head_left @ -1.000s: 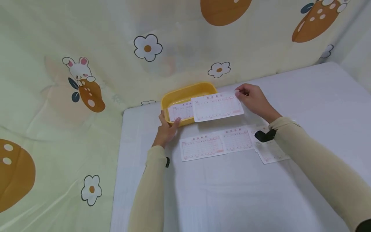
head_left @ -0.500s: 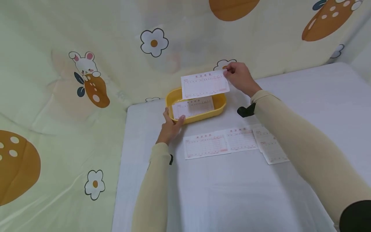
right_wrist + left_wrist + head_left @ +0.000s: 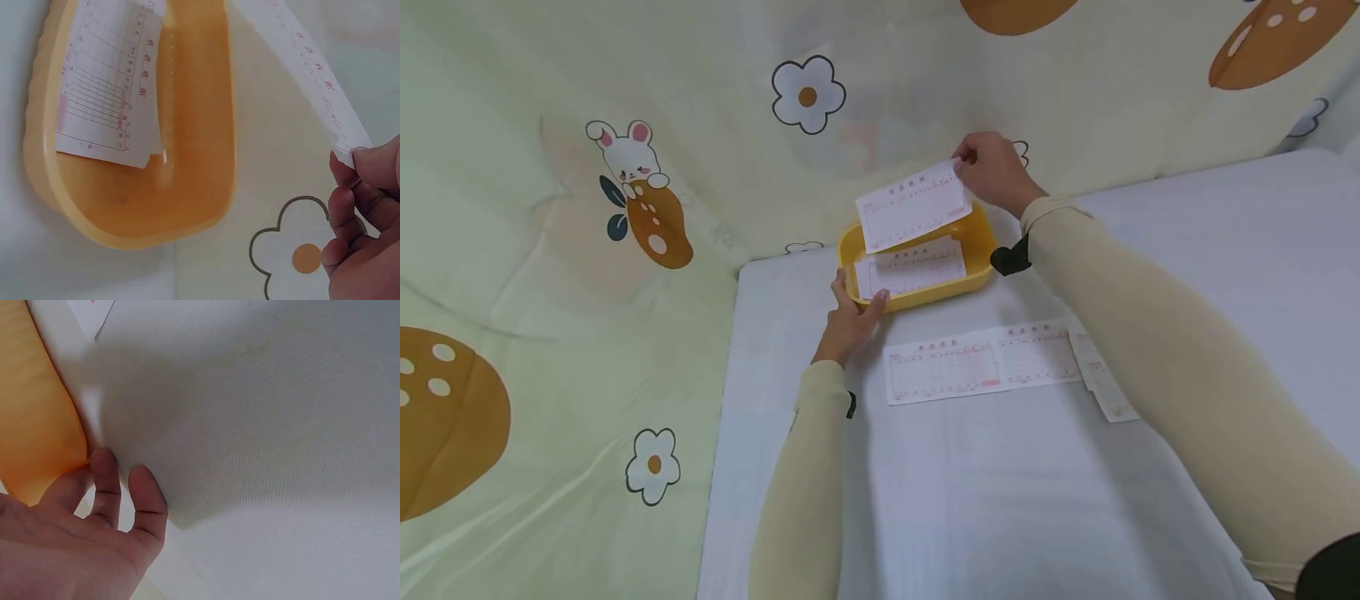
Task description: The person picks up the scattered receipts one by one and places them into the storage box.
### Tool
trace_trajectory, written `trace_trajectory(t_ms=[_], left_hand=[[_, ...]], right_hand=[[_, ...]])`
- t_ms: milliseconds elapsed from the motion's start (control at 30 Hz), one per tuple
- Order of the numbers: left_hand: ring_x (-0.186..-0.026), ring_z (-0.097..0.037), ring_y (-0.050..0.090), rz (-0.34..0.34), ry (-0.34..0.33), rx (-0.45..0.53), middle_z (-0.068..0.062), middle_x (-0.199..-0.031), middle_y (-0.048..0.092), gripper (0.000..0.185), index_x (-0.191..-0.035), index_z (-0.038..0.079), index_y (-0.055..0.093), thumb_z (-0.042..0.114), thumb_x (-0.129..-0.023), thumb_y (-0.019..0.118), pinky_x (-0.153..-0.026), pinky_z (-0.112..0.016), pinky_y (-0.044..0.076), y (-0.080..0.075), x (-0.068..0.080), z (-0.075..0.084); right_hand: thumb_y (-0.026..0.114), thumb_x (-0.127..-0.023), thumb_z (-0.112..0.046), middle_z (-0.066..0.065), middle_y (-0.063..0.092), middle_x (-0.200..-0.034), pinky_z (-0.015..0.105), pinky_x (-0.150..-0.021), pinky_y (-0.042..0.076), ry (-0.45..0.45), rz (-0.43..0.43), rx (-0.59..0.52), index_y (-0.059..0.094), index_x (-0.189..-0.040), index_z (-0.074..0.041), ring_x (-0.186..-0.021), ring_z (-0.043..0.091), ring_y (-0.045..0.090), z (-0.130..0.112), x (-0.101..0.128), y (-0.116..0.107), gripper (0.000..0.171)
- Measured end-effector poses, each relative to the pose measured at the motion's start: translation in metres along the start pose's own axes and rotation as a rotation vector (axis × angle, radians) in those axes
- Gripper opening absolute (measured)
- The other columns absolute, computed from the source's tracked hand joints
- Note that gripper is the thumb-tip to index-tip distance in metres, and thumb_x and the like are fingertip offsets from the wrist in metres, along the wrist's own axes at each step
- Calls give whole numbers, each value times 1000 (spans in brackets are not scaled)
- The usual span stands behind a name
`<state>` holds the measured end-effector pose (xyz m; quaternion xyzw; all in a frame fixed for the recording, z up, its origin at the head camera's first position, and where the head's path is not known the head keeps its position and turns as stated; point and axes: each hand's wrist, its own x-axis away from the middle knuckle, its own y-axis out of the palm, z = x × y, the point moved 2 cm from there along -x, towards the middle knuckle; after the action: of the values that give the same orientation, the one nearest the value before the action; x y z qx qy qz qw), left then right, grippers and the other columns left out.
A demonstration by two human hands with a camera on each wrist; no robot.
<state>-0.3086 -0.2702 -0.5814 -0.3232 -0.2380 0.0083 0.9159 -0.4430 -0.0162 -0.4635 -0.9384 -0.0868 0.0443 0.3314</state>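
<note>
Pinching one corner of a printed slip (image 3: 913,205), the right hand (image 3: 992,171) holds it tilted above the yellow tray (image 3: 977,272). The left hand (image 3: 850,321) grips the tray's near-left rim, fingers (image 3: 106,481) curled against its outer wall on the white surface (image 3: 1000,492).
</note>
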Motion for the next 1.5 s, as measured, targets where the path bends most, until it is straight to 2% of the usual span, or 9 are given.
trace_trajectory(t_ms=[267,433,633,767,967,1100,1333,1500], left_hand=[[-147,-47,44,2,53,-15,-28,-165,40,102,-169,36,-10,72,-100,56,-121,-61,32,5,1,8],[-145,-46,47,-2,52,-17,-27,-165,40,102,-169,36,-10,72,-100,57,-121,-61,33,7,4,13],[-146,-45,46,-6,50,-20,-25,-166,38,103,-169,36,-11,72,-100,57,-122,-61,32,9,6,19],[-148,-45,43,-6,46,-13,-26,-167,36,103,-169,37,-11,72,-100,57,-123,-61,30,9,6,20],[-146,-45,46,2,70,-17,-29,-165,38,103,-169,35,-10,73,-100,56,-122,-60,32,8,7,14],[-145,-46,46,5,69,-24,-32,-163,39,103,-169,35,-10,74,-100,55,-121,-60,33,6,6,10],[-145,-47,46,6,17,-46,-33,-163,38,102,-168,38,-13,77,-100,53,-121,-60,33,1,3,3],[-148,-48,42,-3,8,-48,-34,-163,36,102,-168,38,-13,78,-99,51,-122,-61,31,2,1,2]], right_hand=[[49,-113,-9,23,59,-124,38,-93,47,15,-36,29,63,-131,8,-108,34,51,7,7,4,29],[49,-112,-8,24,60,-123,39,-91,46,0,-52,27,63,-128,9,-107,35,51,14,10,10,27],[51,-112,-10,25,59,-131,44,-101,48,15,-97,23,61,-136,8,-116,37,53,21,14,13,32],[52,-113,-13,25,58,-134,48,-107,47,19,-97,39,59,-139,8,-119,39,52,27,18,11,34],[50,-113,-13,27,60,-134,52,-108,46,-12,-106,48,59,-138,10,-119,41,54,37,29,6,35],[51,-113,-15,26,61,-134,52,-108,48,-22,-116,44,59,-139,9,-119,40,55,45,40,4,36],[54,-112,-13,25,64,-128,52,-101,49,-35,-102,58,62,-136,8,-116,40,55,70,67,2,33],[55,-112,-15,25,64,-132,56,-101,48,-32,-70,62,62,-137,6,-121,40,55,91,98,-16,33]])
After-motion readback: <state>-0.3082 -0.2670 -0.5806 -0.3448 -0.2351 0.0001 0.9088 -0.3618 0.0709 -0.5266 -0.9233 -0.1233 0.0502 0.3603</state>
